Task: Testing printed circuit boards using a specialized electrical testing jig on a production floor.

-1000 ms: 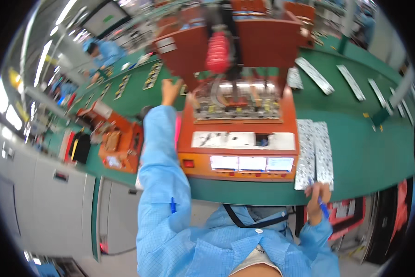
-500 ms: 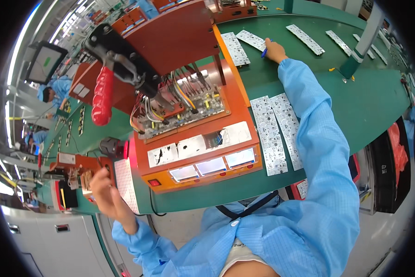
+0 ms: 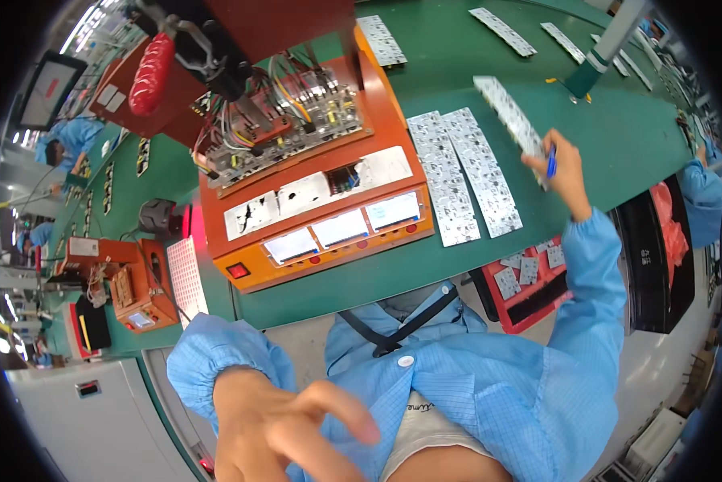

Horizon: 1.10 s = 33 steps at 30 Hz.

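My right hand (image 3: 568, 170) grips one end of a long white circuit board strip (image 3: 504, 112), tilted over the green table. A blue pen (image 3: 551, 163) is also tucked between its fingers. Just left of that strip, two similar circuit boards (image 3: 485, 173) lie side by side, near the orange test machine (image 3: 389, 128). Low in the picture and close to my body, my left hand (image 3: 288, 426) is open, its fingers apart and nothing in them.
A red-gripped lever (image 3: 150, 74) stands over the machine's wired fixture. More board strips (image 3: 501, 30) lie across the far side of the table. A post (image 3: 602, 60) rises at the right. Below the edge are a red tray (image 3: 505, 313) and a black bin (image 3: 654, 277).
My right hand has picked up the far board strip and drawn it nearer and rightward. My left hand has come from beside the machine toward my body. The whole view has shifted.
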### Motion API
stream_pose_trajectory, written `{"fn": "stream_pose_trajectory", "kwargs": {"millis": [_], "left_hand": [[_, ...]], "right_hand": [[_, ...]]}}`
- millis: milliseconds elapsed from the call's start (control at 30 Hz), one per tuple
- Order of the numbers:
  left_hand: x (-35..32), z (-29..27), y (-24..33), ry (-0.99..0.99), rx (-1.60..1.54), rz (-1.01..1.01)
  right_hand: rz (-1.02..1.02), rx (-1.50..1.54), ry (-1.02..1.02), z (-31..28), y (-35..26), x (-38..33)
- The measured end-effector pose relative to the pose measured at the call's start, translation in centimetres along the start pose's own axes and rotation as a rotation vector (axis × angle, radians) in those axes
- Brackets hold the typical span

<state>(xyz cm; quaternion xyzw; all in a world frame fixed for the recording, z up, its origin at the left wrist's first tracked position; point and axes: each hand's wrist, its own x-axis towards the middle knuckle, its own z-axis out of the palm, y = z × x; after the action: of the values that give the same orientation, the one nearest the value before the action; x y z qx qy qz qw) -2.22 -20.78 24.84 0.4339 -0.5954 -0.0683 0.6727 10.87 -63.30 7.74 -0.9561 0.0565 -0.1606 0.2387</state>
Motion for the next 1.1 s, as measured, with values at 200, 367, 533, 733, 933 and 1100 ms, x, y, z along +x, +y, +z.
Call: {"fn": "stream_pose_trajectory", "kwargs": {"millis": [200,367,533,733,933,1100], "left_hand": [[0.0,0.9,-1.0,0.144,-0.274,-0.124],[-0.2,-0.4,-1.9,-0.026,-0.095,-0.039],[-0.1,0.9,-1.6,0.244,-0.1,-0.13],[-1.0,-0.7,-0.9,0.125,0.062,-0.066],[-2.4,0.5,-0.4,0.427,0.017,-0.224],[-5.7,-1.7,-2.0,0.183,-0.096,-0.237]], "right_hand": [[-0.234,-0.202,0.035,-0.9,-0.6,-4.0],[-0.523,0.037,0.017,6.3,-5.8,9.6],[-0.456,0.103,-0.102,19.8,-8.5,24.0],[-0.173,-0.05,-0.201,24.3,-13.2,27.8],[-0.067,-0.024,-0.236,18.9,-8.8,29.0],[0.059,0.167,-0.367,9.9,-3.2,23.7]]}}
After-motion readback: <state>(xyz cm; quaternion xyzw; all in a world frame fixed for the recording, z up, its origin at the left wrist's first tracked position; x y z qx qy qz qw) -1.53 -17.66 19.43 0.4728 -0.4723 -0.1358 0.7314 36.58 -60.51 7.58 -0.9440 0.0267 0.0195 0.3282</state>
